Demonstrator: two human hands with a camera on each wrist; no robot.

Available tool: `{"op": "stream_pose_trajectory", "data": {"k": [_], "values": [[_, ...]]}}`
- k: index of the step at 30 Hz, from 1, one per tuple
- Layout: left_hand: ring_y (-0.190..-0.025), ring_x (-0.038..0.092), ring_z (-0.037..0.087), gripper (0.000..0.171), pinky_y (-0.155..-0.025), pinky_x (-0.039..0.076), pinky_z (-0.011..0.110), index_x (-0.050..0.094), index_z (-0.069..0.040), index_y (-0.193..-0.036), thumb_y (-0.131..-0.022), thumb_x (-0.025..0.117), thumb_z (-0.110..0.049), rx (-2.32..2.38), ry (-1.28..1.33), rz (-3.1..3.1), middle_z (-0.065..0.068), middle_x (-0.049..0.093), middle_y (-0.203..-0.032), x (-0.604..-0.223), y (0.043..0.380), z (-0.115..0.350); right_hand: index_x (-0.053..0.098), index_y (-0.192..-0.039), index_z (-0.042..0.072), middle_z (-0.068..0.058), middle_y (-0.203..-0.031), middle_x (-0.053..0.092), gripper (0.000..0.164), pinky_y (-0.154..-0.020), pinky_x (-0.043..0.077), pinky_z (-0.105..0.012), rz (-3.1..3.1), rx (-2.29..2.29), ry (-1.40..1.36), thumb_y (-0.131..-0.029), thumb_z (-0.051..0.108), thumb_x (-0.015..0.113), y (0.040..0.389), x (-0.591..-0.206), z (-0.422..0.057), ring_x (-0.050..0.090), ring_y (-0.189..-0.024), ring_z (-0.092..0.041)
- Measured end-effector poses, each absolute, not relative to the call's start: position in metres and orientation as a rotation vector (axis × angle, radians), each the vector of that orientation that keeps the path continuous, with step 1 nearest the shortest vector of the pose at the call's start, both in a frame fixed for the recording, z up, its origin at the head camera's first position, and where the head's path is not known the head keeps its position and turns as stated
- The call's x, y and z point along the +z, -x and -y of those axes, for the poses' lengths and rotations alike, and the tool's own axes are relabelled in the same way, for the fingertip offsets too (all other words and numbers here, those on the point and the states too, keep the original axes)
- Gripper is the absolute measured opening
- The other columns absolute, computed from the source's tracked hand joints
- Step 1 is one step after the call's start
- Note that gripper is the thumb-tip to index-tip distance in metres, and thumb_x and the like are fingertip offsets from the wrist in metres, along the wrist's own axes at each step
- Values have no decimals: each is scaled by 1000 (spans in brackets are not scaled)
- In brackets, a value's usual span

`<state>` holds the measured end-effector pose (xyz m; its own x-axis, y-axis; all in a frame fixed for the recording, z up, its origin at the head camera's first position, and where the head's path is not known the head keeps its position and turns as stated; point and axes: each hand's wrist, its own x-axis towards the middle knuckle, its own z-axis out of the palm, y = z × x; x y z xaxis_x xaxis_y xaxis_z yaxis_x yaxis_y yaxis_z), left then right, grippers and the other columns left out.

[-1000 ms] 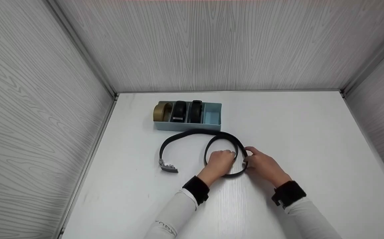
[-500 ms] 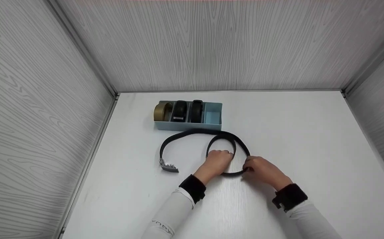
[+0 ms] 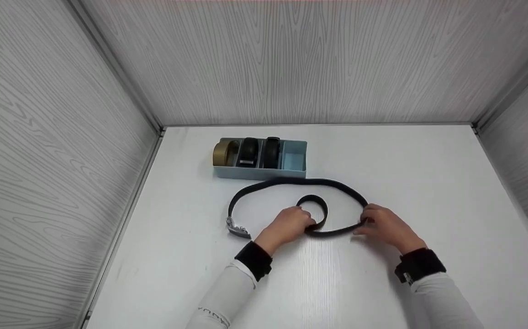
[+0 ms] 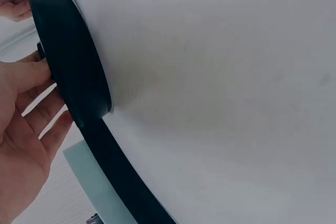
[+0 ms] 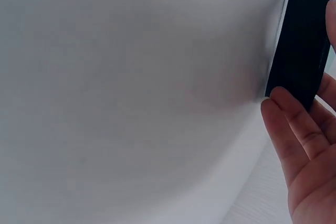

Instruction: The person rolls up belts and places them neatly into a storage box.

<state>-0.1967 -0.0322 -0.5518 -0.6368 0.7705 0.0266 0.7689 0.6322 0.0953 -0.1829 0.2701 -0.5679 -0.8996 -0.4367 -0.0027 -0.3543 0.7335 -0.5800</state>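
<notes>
A black belt [image 3: 307,181] stands on its edge on the white table, bent into a wide loop with a small curl inside it. Its silver buckle [image 3: 239,231] lies at the left end. My left hand [image 3: 289,224] pinches the small curl, thumb and fingers at the strap [image 4: 73,51] in the left wrist view. At the loop's right bend, my right hand [image 3: 389,226] holds the belt between thumb and fingers. In the right wrist view fingertips [image 5: 286,98] lie against the strap's lower edge.
Just behind the belt stands a light blue divided box [image 3: 259,173]. Its compartments hold a tan rolled belt [image 3: 220,154] and two black rolled belts [image 3: 249,151]; the rightmost compartment [image 3: 294,161] shows its bare floor. Grey wood-patterned panels [image 3: 291,68] enclose the table.
My right hand has moved right, drawing the belt's outer loop wider. The inner curl has become smaller as my left hand shifted slightly left. The buckle has slid a little right.
</notes>
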Motion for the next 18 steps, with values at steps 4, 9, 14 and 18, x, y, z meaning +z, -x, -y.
{"op": "stream_pose_trajectory", "data": {"k": [4,9,14,18], "values": [[-74,64,14,16,-67,49,28,78,-20,-85,-88,67,-10,160,-1346,-2806,-6,66,-78,-553,198,37,67,-84,15,6,-86,58,25,-72,48,-35,-2804,-875,533,-80,35,81,188,-568,-284,56,-79,-14],[-72,61,13,15,-65,49,29,76,-20,-86,-89,65,-10,187,-1316,-2793,-6,65,-79,-551,200,44,68,-85,13,2,-86,60,23,-72,47,-36,-2826,-867,421,-84,34,78,194,-566,-308,56,-79,-17],[-71,59,12,15,-65,49,29,74,-21,-86,-90,64,-10,246,-1285,-2772,-9,66,-81,-549,199,47,69,-85,8,-3,-86,60,26,-71,46,-37,-2861,-869,271,-86,33,77,197,-565,-329,56,-79,-21],[-70,59,12,15,-64,49,29,74,-21,-89,-91,63,-12,220,-1313,-2768,-9,66,-81,-549,197,46,69,-88,6,-5,-87,61,31,-73,46,-39,-2865,-870,219,-86,36,76,199,-564,-335,57,-82,-23]]}}
